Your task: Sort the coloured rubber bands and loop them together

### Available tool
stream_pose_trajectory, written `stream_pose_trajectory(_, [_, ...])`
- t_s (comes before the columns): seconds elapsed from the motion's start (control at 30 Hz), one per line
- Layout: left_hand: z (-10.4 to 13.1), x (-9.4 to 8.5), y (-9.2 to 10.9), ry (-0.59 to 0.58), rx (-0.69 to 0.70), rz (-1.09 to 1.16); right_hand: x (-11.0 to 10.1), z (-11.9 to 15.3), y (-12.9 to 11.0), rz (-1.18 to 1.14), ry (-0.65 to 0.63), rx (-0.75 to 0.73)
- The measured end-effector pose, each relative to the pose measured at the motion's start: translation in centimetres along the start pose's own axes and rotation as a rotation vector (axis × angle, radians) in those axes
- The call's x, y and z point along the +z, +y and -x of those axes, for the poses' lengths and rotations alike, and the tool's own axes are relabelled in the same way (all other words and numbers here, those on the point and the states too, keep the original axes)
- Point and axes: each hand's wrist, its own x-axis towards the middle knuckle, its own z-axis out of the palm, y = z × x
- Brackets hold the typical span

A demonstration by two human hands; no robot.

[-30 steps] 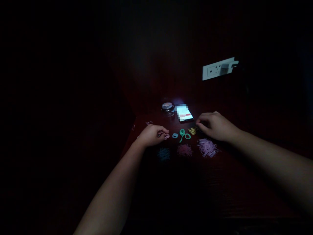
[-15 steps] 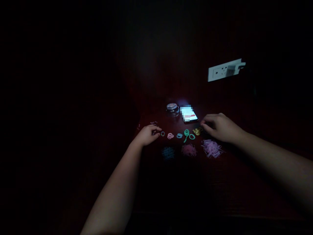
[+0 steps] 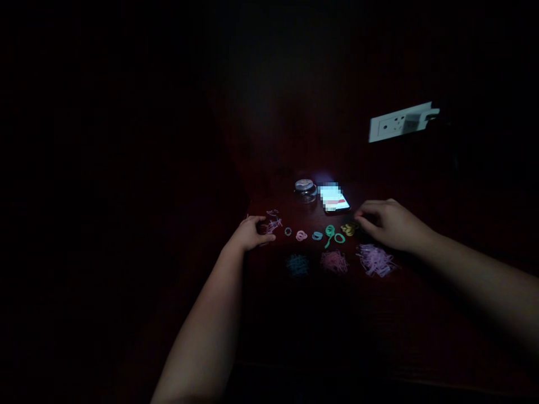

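Note:
My left hand (image 3: 249, 233) rests low over the dark table, thumb and fingers spread around a loose bunch of thin pale purple bands (image 3: 273, 225). Just right of it lies a small dark bluish hair tie (image 3: 288, 231). My right hand (image 3: 391, 224) is curled with thumb and forefinger drawn together beside the yellow hair ties (image 3: 347, 229); what is in the pinch, if anything, cannot be made out. Between the hands lie pink hair ties (image 3: 301, 235), blue hair ties (image 3: 317, 236) and green hair ties (image 3: 330, 230).
Nearer me are piles of thin dark blue bands (image 3: 297, 265), pink bands (image 3: 334, 261) and purple bands (image 3: 376, 260). Behind stand a lidded clear jar (image 3: 305, 192) and a lit phone (image 3: 334, 197). A wall socket (image 3: 400, 122) holds a plug. The surroundings are very dark.
My left thumb and fingers have spread apart, and more pale purple bands show beside them. The whole scene has shifted slightly right in view. My right hand stays curled by the yellow hair ties.

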Motion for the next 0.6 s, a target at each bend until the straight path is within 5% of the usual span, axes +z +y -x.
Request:
stream_pose_trajectory(0.2, [0.2,0.1,0.0,0.007,-0.116,0.055,0.1,0.0,0.1,-0.026,0.006,0.004])
stream_pose_trajectory(0.37, [-0.8,1.2,0.1,0.155,0.038,-0.048,0.1,-0.1,-0.1,-0.037,0.025,-0.001])
stream_pose_trajectory(0.6, [-2.2,2.4,0.8,0.128,0.065,-0.056,0.2,-0.1,-0.1,-0.020,0.022,0.000])
